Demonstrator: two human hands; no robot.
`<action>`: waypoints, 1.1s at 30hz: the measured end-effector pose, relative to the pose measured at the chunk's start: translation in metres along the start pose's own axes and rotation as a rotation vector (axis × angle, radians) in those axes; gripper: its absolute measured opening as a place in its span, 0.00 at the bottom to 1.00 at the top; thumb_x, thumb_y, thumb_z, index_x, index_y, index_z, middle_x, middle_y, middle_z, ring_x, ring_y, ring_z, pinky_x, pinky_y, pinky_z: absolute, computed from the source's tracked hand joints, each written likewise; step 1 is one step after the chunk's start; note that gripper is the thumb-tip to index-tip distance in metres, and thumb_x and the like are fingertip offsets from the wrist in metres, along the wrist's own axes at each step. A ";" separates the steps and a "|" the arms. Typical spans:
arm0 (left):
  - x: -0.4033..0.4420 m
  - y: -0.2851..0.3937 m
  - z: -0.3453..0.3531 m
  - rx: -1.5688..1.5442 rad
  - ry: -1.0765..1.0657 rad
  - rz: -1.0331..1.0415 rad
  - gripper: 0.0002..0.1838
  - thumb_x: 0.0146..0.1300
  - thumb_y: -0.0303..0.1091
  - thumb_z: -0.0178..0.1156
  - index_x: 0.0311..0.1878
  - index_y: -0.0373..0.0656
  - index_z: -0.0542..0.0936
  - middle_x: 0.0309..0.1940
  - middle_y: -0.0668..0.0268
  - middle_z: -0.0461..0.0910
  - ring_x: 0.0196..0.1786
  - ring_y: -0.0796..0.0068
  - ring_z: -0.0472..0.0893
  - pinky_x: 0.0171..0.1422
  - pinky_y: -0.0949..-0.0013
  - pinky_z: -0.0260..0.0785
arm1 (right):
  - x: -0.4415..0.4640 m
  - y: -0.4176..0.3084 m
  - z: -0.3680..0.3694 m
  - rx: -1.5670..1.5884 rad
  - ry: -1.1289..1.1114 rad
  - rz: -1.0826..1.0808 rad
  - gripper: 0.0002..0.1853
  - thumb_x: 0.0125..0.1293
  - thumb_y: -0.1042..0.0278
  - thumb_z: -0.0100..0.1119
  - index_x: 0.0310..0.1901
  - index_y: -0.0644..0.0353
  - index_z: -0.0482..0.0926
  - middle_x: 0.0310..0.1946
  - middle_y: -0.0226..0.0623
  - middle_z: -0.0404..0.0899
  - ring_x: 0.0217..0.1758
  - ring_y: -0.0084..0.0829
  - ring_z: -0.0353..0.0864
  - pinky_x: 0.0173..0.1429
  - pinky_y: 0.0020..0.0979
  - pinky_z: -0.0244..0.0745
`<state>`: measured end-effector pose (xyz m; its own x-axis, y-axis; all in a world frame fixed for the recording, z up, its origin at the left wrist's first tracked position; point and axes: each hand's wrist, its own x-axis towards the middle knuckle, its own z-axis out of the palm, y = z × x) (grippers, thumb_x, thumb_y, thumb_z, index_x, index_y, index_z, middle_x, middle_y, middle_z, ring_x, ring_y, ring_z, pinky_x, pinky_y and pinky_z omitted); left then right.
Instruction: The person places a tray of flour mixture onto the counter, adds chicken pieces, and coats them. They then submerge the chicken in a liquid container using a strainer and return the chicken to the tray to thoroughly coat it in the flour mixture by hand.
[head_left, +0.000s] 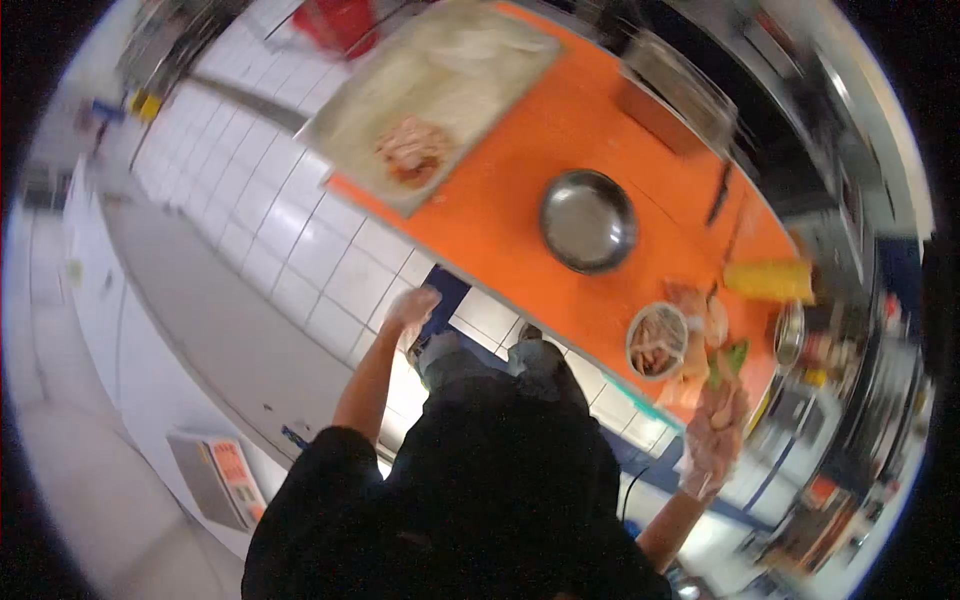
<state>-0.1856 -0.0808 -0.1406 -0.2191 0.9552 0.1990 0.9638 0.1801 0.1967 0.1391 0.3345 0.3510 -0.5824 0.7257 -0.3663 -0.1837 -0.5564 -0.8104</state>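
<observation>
My left hand [412,308], in a clear plastic glove, hangs above the tiled floor beside the counter. Its fingers look loosely spread, and I see nothing in them. At the right end of the orange counter, my gloved right hand [714,440] reaches toward pale pieces that look like raw meat [716,322] and a green leaf [737,353]. Blur hides whether its fingers grip anything. Just left of these pieces stands a round white tub [656,342] with pinkish strips inside. A shiny metal bowl [588,221] sits mid-counter, apart from both hands.
A large pale tray [350,125] holds a heap of pinkish shredded food [413,152]. A dark-handled knife [719,192], a yellow cylindrical object [768,281] and a rectangular metal container [678,92] line the far side of the orange counter [500,200]. Behind me runs a white unit [200,320].
</observation>
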 end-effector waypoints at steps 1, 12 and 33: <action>0.029 -0.005 -0.032 -0.137 0.036 -0.094 0.12 0.61 0.34 0.59 0.47 0.42 0.77 0.44 0.58 0.79 0.47 0.58 0.78 0.52 0.57 0.72 | 0.005 0.023 0.017 0.114 -0.017 0.130 0.33 0.66 0.73 0.56 0.72 0.66 0.58 0.39 0.31 0.71 0.20 0.16 0.65 0.18 0.16 0.64; -0.087 -0.039 -0.019 -1.105 0.202 -1.323 0.22 0.72 0.50 0.50 0.57 0.44 0.79 0.51 0.60 0.83 0.55 0.59 0.80 0.62 0.62 0.71 | 0.049 0.451 0.205 -0.752 -0.647 1.214 0.43 0.70 0.55 0.61 0.77 0.61 0.47 0.27 0.26 0.66 0.20 0.14 0.62 0.18 0.14 0.58; -0.435 0.057 0.260 -1.107 0.629 -2.326 0.28 0.65 0.57 0.62 0.59 0.46 0.79 0.55 0.63 0.77 0.48 0.74 0.76 0.57 0.67 0.69 | 0.638 0.792 0.097 -1.366 -0.364 -0.076 0.19 0.76 0.56 0.50 0.58 0.61 0.72 0.56 0.48 0.75 0.52 0.40 0.80 0.51 0.34 0.81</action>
<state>0.0040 -0.4246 -0.4652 -0.3685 -0.5019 -0.7825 -0.8872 -0.0615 0.4572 -0.4550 0.3172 -0.4801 -0.8131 0.4756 -0.3358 0.5541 0.4551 -0.6971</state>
